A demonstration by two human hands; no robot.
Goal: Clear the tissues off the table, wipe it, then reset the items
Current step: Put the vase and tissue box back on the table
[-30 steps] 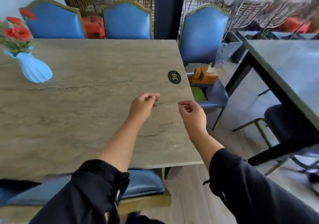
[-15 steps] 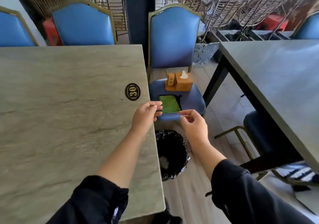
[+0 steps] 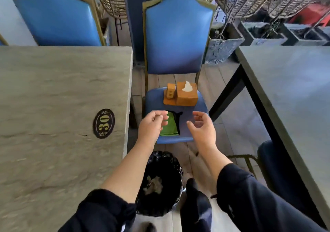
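The stone-look table (image 3: 53, 106) fills the left, with an oval number plate "30" (image 3: 103, 123) near its right edge. A blue chair (image 3: 178, 38) stands to its right; on the seat sit a wooden tissue box holder (image 3: 185, 95) with a white tissue sticking up and a folded green cloth (image 3: 169, 128). My left hand (image 3: 151, 126) hovers over the cloth's left side, fingers curled and empty. My right hand (image 3: 201, 129) hovers over the seat's front right, fingers apart and empty. A black-lined bin (image 3: 160, 183) on the floor below holds crumpled tissues.
A second grey table (image 3: 294, 92) stands on the right with a dark chair (image 3: 267, 158) tucked under it. Another blue chair (image 3: 59, 19) is behind the left table. Wicker chairs and grey planters (image 3: 223, 42) line the back.
My view has swung right, away from the table top and vase toward the chair and bin. Both hands have moved off the table edge to above the chair seat, and have spread apart.
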